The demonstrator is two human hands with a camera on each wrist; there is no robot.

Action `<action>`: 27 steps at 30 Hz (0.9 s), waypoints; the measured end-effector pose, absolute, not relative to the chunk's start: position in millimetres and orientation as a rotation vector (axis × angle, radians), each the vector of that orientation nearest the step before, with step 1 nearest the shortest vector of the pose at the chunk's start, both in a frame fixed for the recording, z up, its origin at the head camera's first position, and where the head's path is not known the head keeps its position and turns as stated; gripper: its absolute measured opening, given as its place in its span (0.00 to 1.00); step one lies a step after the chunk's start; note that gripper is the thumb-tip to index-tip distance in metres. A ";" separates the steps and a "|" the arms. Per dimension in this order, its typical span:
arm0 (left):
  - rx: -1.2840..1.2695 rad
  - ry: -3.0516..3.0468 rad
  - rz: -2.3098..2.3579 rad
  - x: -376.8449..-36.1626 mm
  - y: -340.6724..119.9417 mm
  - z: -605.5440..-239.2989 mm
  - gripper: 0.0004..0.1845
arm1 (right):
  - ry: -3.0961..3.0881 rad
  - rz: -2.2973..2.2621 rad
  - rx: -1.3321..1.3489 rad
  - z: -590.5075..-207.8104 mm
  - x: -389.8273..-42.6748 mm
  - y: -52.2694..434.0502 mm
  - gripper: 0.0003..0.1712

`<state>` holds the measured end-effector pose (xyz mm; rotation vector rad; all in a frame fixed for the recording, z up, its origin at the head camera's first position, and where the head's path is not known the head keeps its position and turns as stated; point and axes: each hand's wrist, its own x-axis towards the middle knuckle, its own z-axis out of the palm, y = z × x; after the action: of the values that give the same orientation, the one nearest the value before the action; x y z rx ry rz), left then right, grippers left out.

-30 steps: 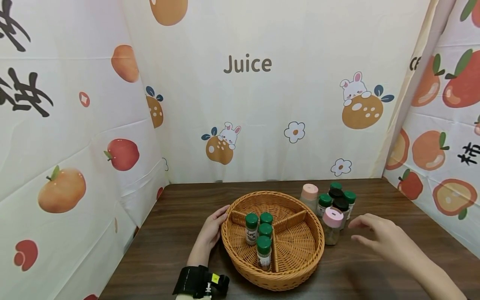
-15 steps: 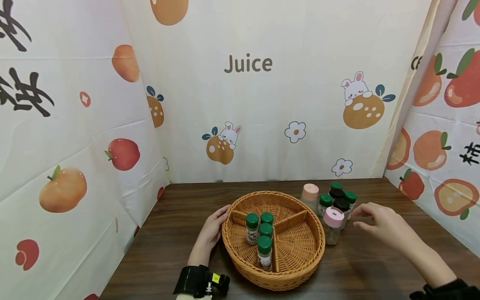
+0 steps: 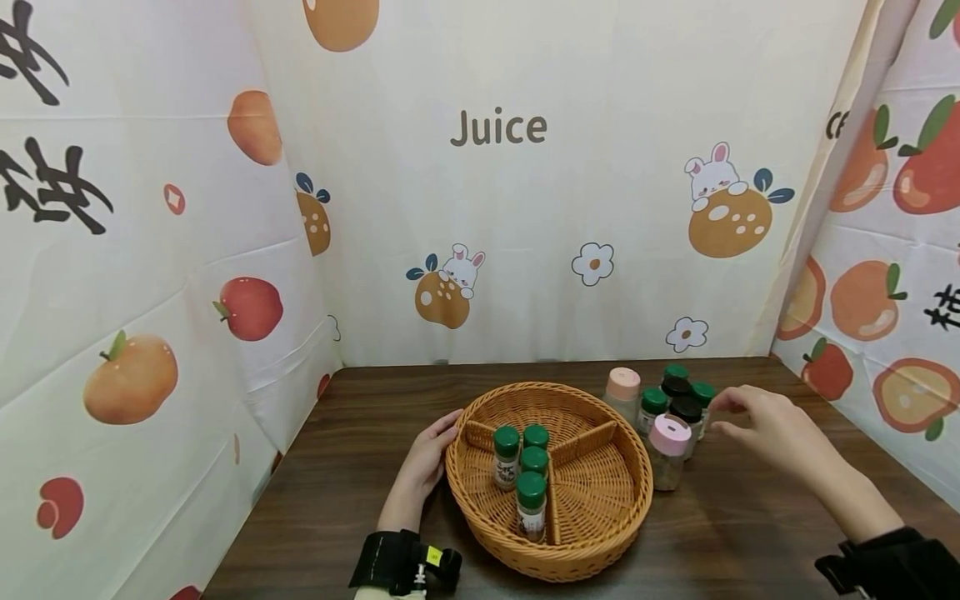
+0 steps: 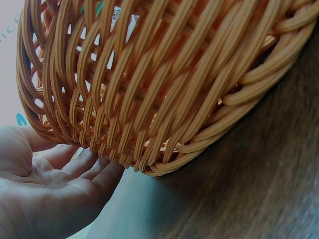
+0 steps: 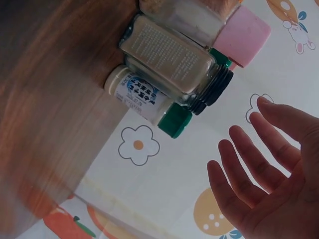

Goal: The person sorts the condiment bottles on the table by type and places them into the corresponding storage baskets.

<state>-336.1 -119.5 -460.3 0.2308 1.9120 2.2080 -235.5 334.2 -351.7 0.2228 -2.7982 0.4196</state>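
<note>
Setting: fruit-and-rabbit printed cloth [image 3: 525,208] walls in a dark wooden table [image 3: 750,533] on three sides.
Jar cluster: spice jars stand upright on the table just beyond the wicker basket's far right rim; green-capped jar [image 3: 702,402] is the one at the cluster's right edge, with a black-capped jar [image 3: 684,413] touching it and a pink-capped jar [image 3: 668,451] nearer the person.
Long axis: every jar's axis runs vertical, caps up; in the right wrist view the green-capped jar [image 5: 149,104] lies across the frame only because that camera is tilted.
Direction from right hand: the cluster sits directly to the left of the right hand [image 3: 772,429], fingertips just beside the green-capped jar, whether touching cannot be told.
Right hand state: fingers [image 5: 249,169] spread and nearly straight, palm turned toward the jars, holding nothing.
Nearer hand: the right hand by far; the left is well apart from the cluster, with the basket between.
Left hand: left hand [image 3: 423,458] rests flat against the outside left wall of the basket [image 3: 592,533], fingers [image 4: 94,169] relaxed along the weave, gripping nothing.
Basket contents: four green-capped jars [image 3: 531,471] stand upright in the left compartment, on the far side of the dividers from the right hand; the other compartments show only wicker.
Judgement: a sideways close of the right fingers toward the left looks like what the nearest jar calls for.
</note>
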 end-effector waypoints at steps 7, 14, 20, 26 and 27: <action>0.211 1.918 2.210 -336.9 -119.8 -461.4 0.25 | -2.791 0.416 0.224 -342.0 -248.4 333.8 0.12; 0.213 1.927 2.194 -338.3 -119.3 -461.5 0.25 | -2.804 0.407 0.208 -336.1 -260.9 336.0 0.12; 0.226 1.924 2.201 -338.3 -118.6 -460.5 0.25 | -2.832 0.428 0.185 -333.6 -271.0 339.7 0.12; 0.225 1.909 2.209 -336.5 -118.0 -459.7 0.25 | -2.851 0.424 0.170 -335.4 -280.3 342.7 0.12; 0.223 1.906 2.209 -336.1 -118.0 -459.4 0.25 | -2.854 0.427 0.166 -335.9 -281.6 343.0 0.12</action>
<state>-336.1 -118.0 -459.4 0.2234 1.9065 2.2094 -281.6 343.0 -335.9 0.1662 -2.8539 0.4268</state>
